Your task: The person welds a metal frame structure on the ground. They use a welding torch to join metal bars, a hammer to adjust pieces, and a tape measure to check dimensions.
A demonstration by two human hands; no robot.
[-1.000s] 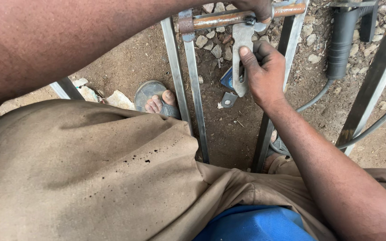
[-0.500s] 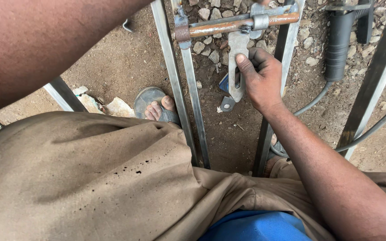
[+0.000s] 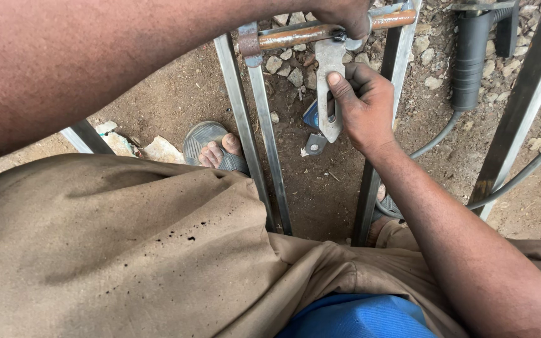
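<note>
The right hand [image 3: 365,107] is curled around a flat grey metal latch plate [image 3: 329,87], thumb pressed on its face, the plate hanging from a rusty round bar [image 3: 308,34] across the upper bars of a metal frame [image 3: 244,125]. The left hand [image 3: 345,14] grips that bar just above the plate. 1 small metal piece [image 3: 314,144] lies on the dirt below.

Both arms are bare, with no sleeves, rings or watch on the left hand [image 3: 345,14] or the right hand [image 3: 367,106]. Loose, dusty khaki-brown cloth trousers [image 3: 114,250], speckled with small dark burn spots, cover the legs. A grey rubber sandal [image 3: 205,141] leaves the toes bare.
</note>
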